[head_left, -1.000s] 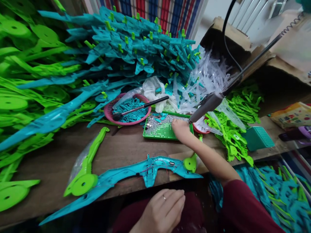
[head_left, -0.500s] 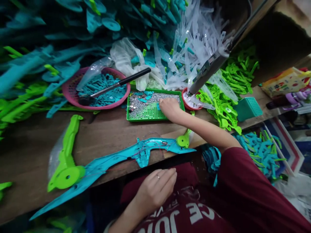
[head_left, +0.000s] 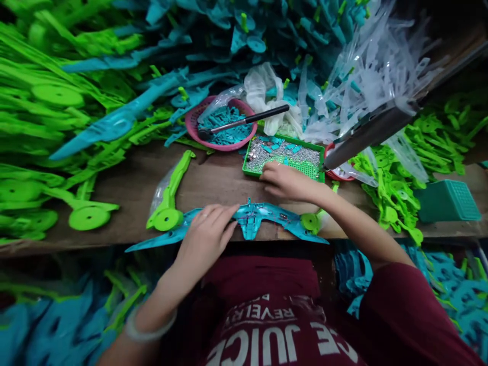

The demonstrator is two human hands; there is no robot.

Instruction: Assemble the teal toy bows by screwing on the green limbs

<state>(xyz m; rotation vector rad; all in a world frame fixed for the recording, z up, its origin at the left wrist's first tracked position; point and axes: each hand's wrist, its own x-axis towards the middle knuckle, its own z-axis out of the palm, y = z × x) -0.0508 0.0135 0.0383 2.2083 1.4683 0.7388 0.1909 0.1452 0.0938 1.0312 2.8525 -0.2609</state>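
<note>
Left hand [head_left: 206, 235] has moved atop the blue frame [head_left: 250, 222], fingers outstretched; right hand [head_left: 288, 183], grip unclear, beyond it.

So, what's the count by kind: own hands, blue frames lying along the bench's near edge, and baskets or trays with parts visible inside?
Hands: 2 (left hand, right hand)
Blue frame: 1
Containers: 3 (pink basket, green tray, red basket)
Total: 6
</note>
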